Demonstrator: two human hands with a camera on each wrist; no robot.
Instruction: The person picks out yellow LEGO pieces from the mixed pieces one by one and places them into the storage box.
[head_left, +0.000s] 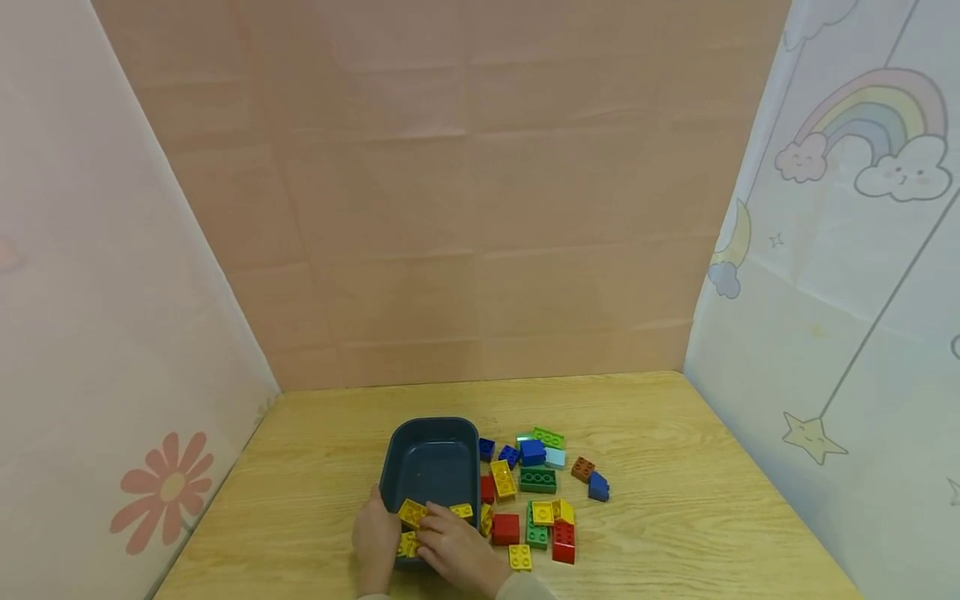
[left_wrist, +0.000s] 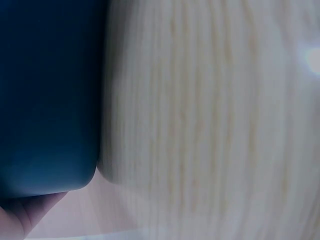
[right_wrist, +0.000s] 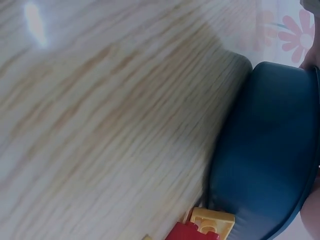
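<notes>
A dark blue plastic tray [head_left: 431,479] stands on the table. My left hand [head_left: 377,533] grips its left wall near the front corner; part of that hand shows under the tray's edge in the left wrist view. My right hand [head_left: 461,550] reaches over the tray's front right rim. Its fingertips rest among yellow toy bricks inside, right at the edge of a tilted yellow brick [head_left: 412,513]. Another yellow brick [head_left: 407,545] lies nearer the front wall, and a flat yellow brick [head_left: 462,510] sits by the right wall.
Right of the tray, loose bricks are spread out: a red brick [head_left: 506,529], a dark green brick [head_left: 537,480], a blue brick [head_left: 533,452] and several others. A yellow brick [right_wrist: 212,220] lies close against the tray's outer wall. Fabric screens stand behind and at both sides.
</notes>
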